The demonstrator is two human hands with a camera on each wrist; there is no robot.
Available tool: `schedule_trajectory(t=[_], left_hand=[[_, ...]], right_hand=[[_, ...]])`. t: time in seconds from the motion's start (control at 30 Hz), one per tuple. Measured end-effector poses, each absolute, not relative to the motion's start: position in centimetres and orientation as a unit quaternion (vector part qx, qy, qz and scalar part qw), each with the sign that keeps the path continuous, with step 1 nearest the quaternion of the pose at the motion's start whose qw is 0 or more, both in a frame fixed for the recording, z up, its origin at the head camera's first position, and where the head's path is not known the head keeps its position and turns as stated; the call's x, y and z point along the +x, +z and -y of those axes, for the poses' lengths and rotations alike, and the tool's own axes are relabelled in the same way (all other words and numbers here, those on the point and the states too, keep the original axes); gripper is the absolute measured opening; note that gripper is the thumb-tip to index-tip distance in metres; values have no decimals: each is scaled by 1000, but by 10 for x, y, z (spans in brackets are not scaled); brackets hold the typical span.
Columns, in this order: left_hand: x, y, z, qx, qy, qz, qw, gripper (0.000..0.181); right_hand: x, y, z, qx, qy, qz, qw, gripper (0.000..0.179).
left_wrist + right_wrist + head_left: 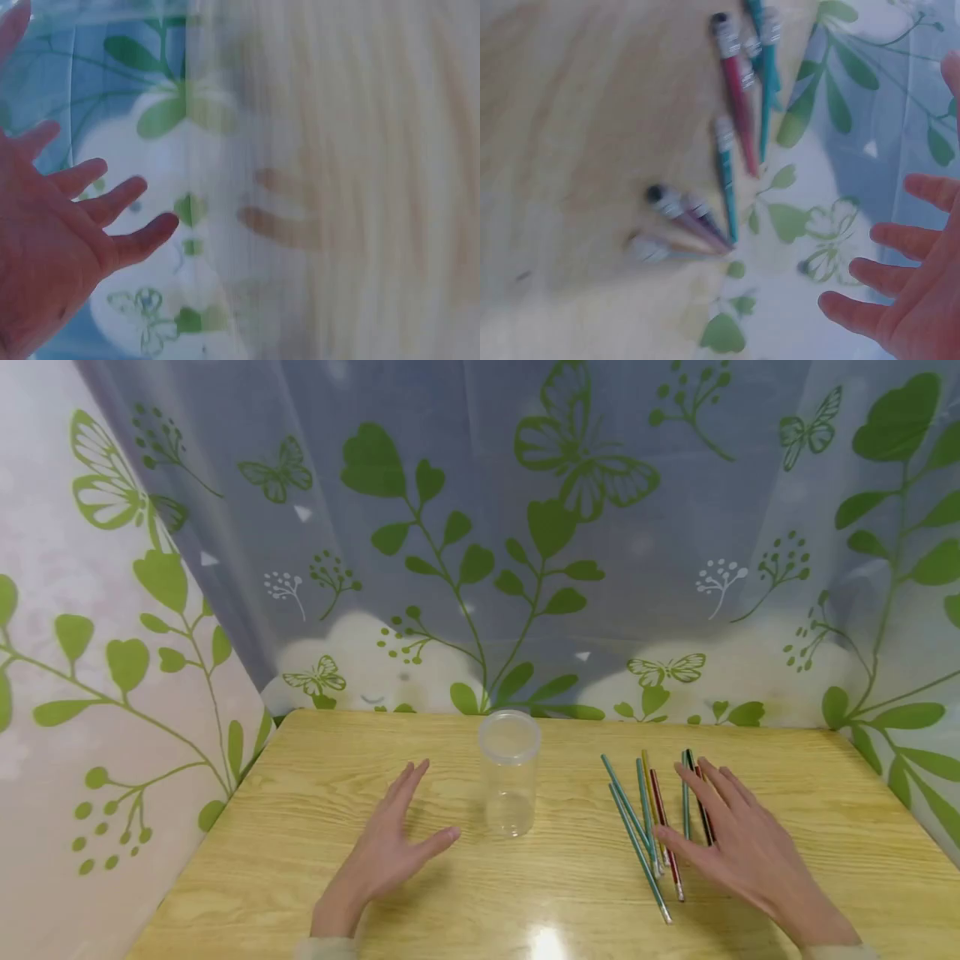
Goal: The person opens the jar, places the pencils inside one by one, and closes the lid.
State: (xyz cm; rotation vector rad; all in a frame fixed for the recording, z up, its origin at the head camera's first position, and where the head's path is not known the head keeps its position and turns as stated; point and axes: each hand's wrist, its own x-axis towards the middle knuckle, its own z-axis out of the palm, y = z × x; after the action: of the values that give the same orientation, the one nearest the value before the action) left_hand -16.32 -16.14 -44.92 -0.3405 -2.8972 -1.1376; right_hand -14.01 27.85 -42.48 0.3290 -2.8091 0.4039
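Note:
A clear plastic jar (512, 785) stands upright near the middle of the wooden table, between the two hands. To its left is the left hand (393, 847), fingers spread and thumb out, apart from the jar and holding nothing. Several pencils (636, 839) lie loosely grouped right of the jar, teal, red, yellow and dark, with their eraser ends toward the person. Over the right part of that group hovers the right hand (738, 852), fingers extended, hiding some of the pencils. In the right wrist view, the spread fingers (889, 277) hold nothing, and pencils (739, 105) show beyond them.
The wood-grain table (255, 877) runs back to a curtain (480, 543) printed with green leaves and butterflies. More printed cloth (45, 760) hangs along the left side. A bright light reflection lies on the table's front part.

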Motion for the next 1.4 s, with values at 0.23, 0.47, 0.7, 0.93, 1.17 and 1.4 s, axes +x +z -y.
schedule_trajectory(t=[0.23, 0.47, 0.7, 0.93, 1.17, 1.4], left_hand=[[-178, -450, 132, -136, -458, 878, -6, 98], [-193, -453, 108, -146, -510, 846, -43, 100], [-205, -458, 93, -163, -534, 825, -83, 102], [-212, -457, 84, -148, -536, 824, -105, 93], [-211, -456, 81, -158, -538, 820, -116, 92], [-211, -454, 74, -202, -538, 811, -113, 98]], right_hand=[[-148, -406, -257, 137, 158, 969, 133, 82], [-159, -398, -239, 169, 155, 960, 159, 77], [-169, -389, -224, 183, 159, 958, 154, 76], [-178, -377, -210, 200, 161, 954, 154, 76], [-189, -372, -193, 240, 168, 941, 167, 76], [-195, -365, -172, 272, 189, 929, 163, 77]])
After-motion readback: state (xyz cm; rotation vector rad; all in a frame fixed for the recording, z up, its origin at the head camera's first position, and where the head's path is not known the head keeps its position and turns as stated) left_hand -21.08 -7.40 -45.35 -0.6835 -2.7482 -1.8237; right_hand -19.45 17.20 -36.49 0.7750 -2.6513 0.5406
